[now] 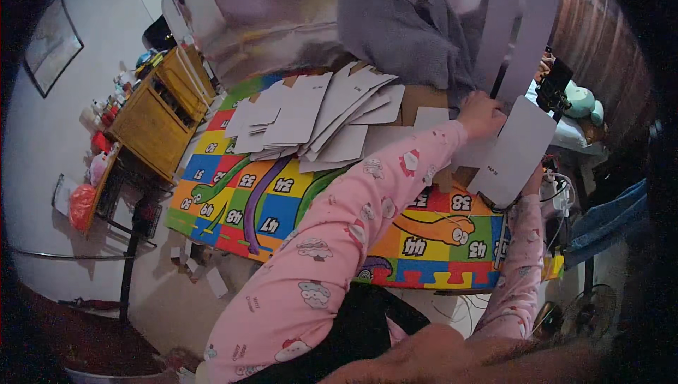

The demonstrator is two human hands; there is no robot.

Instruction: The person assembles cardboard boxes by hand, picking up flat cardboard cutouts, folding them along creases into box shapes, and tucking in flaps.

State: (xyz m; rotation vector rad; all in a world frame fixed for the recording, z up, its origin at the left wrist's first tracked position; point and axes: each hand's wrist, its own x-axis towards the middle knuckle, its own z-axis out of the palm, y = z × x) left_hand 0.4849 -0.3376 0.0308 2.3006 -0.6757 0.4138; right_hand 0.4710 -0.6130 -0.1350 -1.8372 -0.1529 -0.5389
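White cards (300, 112) lie heaped on a numbered mat (279, 209), grey cloth (402, 24) behind, as I view a tilted white panel (519, 147) at right; my left hand (483, 114) curls beside it, my right hand (533, 181) is mostly hidden at its edge, and I cannot tell either grip.

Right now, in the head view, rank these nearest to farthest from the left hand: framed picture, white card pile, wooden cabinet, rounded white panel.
1. Rounded white panel: just right of the left hand.
2. White card pile: left, on the mat.
3. Wooden cabinet: far left.
4. Framed picture: farther still, upper left.
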